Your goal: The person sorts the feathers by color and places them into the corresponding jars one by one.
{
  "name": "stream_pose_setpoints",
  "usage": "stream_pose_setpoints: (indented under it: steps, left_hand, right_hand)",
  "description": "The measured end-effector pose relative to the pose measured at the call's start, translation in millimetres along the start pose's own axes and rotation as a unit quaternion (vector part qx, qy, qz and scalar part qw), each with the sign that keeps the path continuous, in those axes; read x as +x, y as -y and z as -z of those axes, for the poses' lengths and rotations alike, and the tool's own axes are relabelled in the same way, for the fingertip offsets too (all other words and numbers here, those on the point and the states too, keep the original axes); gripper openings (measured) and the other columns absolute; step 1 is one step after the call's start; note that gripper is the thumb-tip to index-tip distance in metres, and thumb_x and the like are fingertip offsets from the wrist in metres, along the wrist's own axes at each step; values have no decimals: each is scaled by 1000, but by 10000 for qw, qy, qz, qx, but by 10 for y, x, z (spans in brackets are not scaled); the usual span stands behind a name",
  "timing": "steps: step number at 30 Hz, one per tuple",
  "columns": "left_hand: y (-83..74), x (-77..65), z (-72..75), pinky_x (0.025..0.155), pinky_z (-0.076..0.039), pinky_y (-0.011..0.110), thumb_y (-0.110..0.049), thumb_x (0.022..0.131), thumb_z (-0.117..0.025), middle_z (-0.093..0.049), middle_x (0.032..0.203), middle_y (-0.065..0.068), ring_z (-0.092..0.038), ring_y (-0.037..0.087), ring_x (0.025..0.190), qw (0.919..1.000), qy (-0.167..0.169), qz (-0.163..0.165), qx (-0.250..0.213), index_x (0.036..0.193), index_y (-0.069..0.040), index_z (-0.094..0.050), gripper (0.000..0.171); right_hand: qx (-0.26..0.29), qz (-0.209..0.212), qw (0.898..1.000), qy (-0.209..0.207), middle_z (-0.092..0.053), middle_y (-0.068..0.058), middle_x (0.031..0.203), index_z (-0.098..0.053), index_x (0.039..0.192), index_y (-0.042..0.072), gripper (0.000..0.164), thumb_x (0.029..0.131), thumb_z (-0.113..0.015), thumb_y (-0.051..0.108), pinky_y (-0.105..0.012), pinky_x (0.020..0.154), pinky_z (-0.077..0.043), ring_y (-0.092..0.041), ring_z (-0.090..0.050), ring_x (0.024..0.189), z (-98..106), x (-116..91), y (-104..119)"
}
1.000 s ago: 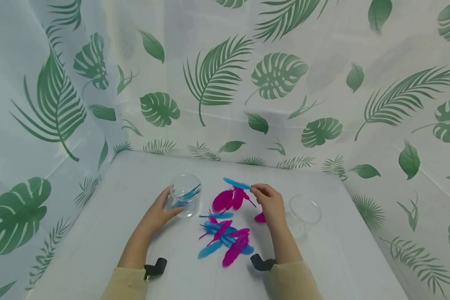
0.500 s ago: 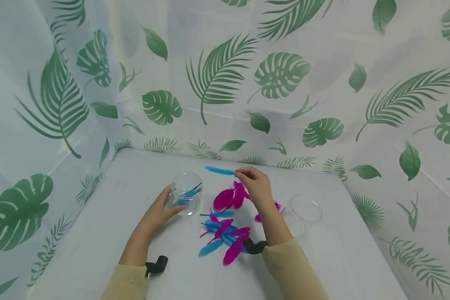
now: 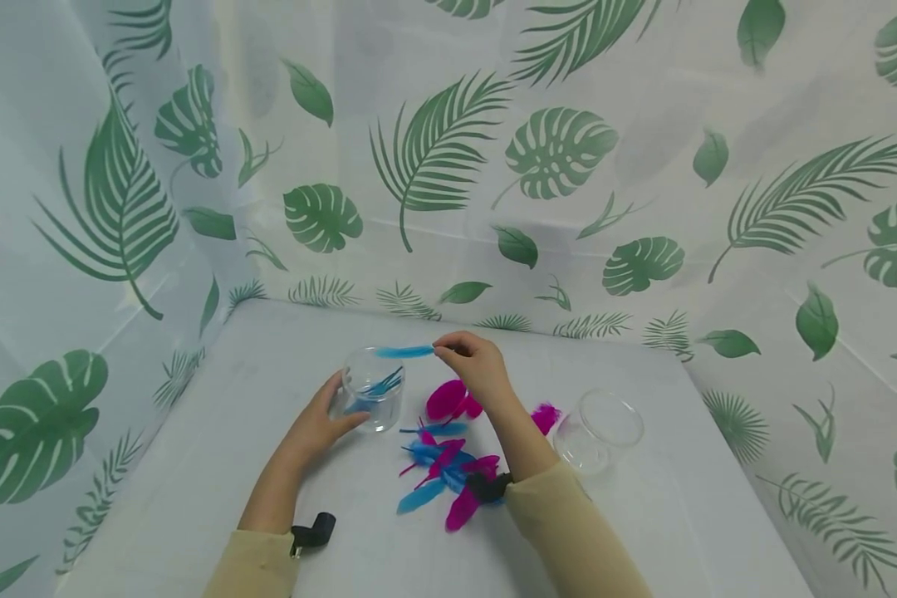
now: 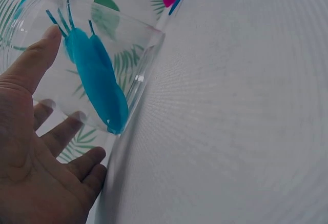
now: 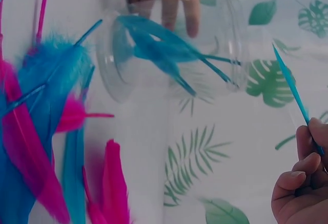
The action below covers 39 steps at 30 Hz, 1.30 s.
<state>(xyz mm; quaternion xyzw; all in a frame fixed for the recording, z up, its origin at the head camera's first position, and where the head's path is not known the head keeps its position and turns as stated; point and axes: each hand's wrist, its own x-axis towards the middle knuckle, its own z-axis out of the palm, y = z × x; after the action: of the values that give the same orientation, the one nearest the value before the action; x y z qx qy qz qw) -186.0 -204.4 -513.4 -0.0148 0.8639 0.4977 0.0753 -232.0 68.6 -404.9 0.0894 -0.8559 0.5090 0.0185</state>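
Note:
My left hand (image 3: 321,422) grips the side of a clear jar (image 3: 384,419), fingers behind and thumb in front. Several blue feathers (image 4: 95,75) stand inside it, quills upward. Between thumb and fingertips, my right hand (image 3: 474,365) pinches one blue feather (image 3: 406,352) by its quill end. It lies nearly level, its far tip overlapping the jar's rim in the head view. In the right wrist view this feather (image 5: 291,84) is beside the jar's mouth. A mixed pile of pink and blue feathers (image 3: 441,457) lies on the table between my forearms.
A second clear jar (image 3: 605,428) stands right of my right forearm, with a pink feather (image 3: 544,417) beside it. More pink feathers (image 3: 446,400) lie under my right hand. Leaf-printed sheets (image 3: 448,166) hang around the white table (image 3: 703,515).
My right hand has moved left with the blue feather, from above the pink feathers to the first jar's rim. My left hand stays on that jar.

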Motion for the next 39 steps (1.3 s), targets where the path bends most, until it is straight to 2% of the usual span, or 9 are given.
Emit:
stream_pose_setpoints:
  steps: [9, 16, 22, 30, 34, 39]
  left_hand:
    - [0, -3, -15, 118, -17, 66, -50, 83, -75, -20, 166, 9, -15, 40, 152, 10000, -20, -14, -49, 157, -32, -19, 95]
    - [12, 16, -22, 117, -17, 67, -53, 83, -74, -20, 165, 10, -15, 41, 152, 10000, -6, -6, 8, 158, -31, -18, 96]
    - [-1, 1, -9, 117, -17, 67, -52, 83, -74, -20, 165, 10, -15, 40, 152, 10000, 41, -50, -27, 158, -30, -18, 96]
    - [0, -18, 16, 117, -18, 67, -53, 83, -74, -20, 165, 12, -16, 41, 151, 9997, 55, -248, -31, 158, -28, -18, 96]
    - [4, -17, 24, 117, -18, 67, -51, 85, -73, -19, 165, 12, -16, 42, 151, 9996, 68, -274, -33, 158, -28, -18, 95]
    - [3, -10, 39, 116, -17, 68, -50, 86, -72, -19, 165, 14, -15, 43, 151, 9996, 72, -275, 43, 158, -27, -17, 94]
  right_hand:
    - [-478, -13, 9979, 426, -71, 6, 98, -73, 100, 28, 9, 93, -69, 31, -31, 79, -57, -17, -62, 91, -220, 57, 92]
    - [-552, -46, 9972, 504, -70, 5, 96, -73, 99, 28, 7, 93, -69, 29, -31, 76, -57, -18, -62, 89, -301, 97, 28]
    - [-802, 84, 9948, 627, -70, 5, 97, -73, 100, 27, 8, 93, -69, 28, -31, 78, -58, -17, -62, 90, -373, 96, 36]
    - [-1365, 519, 9839, 1029, -68, 7, 96, -73, 102, 26, 10, 94, -67, 27, -26, 71, -54, -16, -56, 87, -529, 54, 101]
    - [-1595, 665, 9772, 1231, -69, 7, 100, -74, 102, 25, 10, 95, -66, 26, -25, 71, -53, -15, -56, 88, -598, 35, 116]
    - [-1714, 697, 9749, 1235, -68, 8, 107, -74, 108, 28, 15, 95, -66, 29, -23, 72, -55, -13, -57, 89, -561, 27, 127]
